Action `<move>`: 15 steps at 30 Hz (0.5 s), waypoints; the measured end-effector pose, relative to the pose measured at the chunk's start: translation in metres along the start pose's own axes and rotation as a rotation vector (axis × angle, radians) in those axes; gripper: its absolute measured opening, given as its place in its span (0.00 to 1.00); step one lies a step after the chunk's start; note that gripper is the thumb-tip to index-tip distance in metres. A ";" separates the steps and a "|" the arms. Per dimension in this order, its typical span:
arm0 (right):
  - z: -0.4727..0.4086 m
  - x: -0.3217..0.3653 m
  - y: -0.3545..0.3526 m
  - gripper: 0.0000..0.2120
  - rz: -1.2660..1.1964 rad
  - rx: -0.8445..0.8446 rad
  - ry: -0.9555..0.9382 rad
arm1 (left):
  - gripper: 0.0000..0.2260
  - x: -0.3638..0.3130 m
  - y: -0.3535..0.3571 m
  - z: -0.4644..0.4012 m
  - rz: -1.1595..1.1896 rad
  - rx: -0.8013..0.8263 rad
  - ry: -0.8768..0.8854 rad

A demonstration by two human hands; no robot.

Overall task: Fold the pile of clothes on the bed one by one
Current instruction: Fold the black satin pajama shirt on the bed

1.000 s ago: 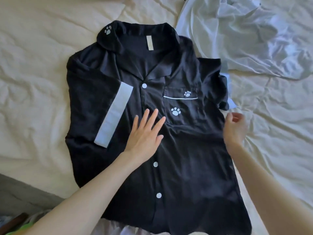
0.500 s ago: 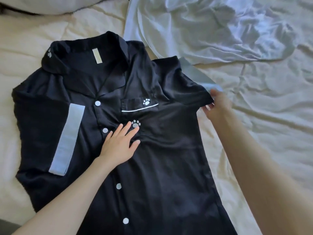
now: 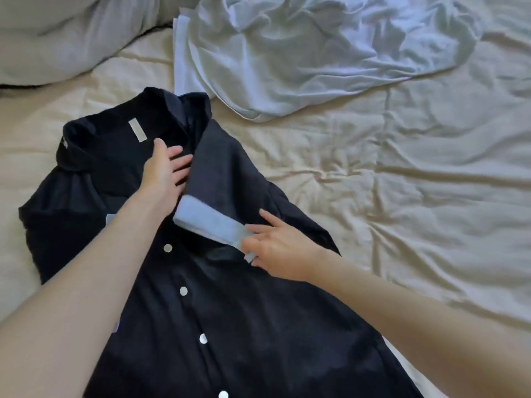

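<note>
Shirt (image 3: 230, 326), black, buttoned, face up on bed (image 3: 402, 196), lower left of view; white garment (image 3: 316, 53) crumpled just beyond the collar. Sleeve (image 3: 227, 173) turned in over the chest, pale cuff (image 3: 209, 222) uppermost. Left hand (image 3: 165, 170): fingers straight, flat on the chest beside the fold. Right hand (image 3: 278, 248): fingertips pinching the cuff's end. Risks: slippery cloth may slide open if the pinch lets go early; a skewed fold line if the flat hand lifts; creases trapped underneath.
</note>
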State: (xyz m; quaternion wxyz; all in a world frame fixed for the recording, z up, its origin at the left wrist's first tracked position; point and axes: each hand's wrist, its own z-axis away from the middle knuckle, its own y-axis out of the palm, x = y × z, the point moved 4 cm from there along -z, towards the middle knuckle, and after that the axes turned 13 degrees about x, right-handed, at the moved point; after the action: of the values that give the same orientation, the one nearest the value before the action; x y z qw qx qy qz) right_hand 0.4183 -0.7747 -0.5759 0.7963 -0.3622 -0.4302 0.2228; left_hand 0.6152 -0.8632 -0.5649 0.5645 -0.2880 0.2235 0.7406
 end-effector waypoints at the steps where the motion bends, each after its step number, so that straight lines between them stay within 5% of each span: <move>1: 0.003 0.002 0.008 0.11 0.018 0.058 -0.006 | 0.23 -0.004 0.000 -0.006 -0.037 -0.018 -0.010; 4: 0.017 0.007 0.013 0.11 -0.100 -0.172 0.028 | 0.21 -0.011 0.006 -0.023 -0.400 -0.041 0.002; 7: 0.033 -0.008 0.006 0.10 -0.477 -0.553 0.429 | 0.23 -0.013 0.016 -0.037 -0.670 -0.089 0.056; 11: 0.032 -0.033 0.021 0.23 -1.260 -0.458 0.931 | 0.21 -0.008 0.023 -0.056 -0.527 -0.135 -0.023; 15: 0.019 -0.043 0.021 0.10 -1.998 -0.623 0.947 | 0.10 -0.017 0.040 -0.068 -0.493 -0.046 0.105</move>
State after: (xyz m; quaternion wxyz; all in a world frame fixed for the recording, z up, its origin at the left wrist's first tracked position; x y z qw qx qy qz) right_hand 0.3787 -0.7828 -0.6077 0.5752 -0.0881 -0.2193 -0.7831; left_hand 0.5917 -0.9299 -0.6033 0.7091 -0.3844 0.1585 0.5694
